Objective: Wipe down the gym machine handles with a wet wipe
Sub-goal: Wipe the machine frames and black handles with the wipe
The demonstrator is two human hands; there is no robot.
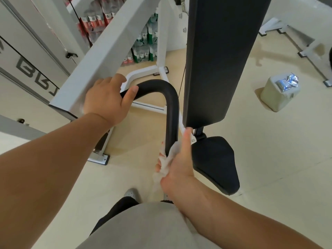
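Observation:
A black padded handle (168, 105) curves from the white machine arm (100, 56) and runs down toward me. My left hand (106, 99) grips the handle's upper end where it meets the arm, thumb lying along the black foam. My right hand (177, 164) holds a white wet wipe (166, 160) wrapped around the handle's lower end, thumb pointing up along the bar. The wipe's loose end hangs below my fist.
A black back pad (219, 56) stands upright just right of the handle, with the black seat (215, 164) below it. A pale bin (278, 92) with foil wrappers sits on the floor at right. Packs of bottles (143, 45) are stacked behind the machine frame.

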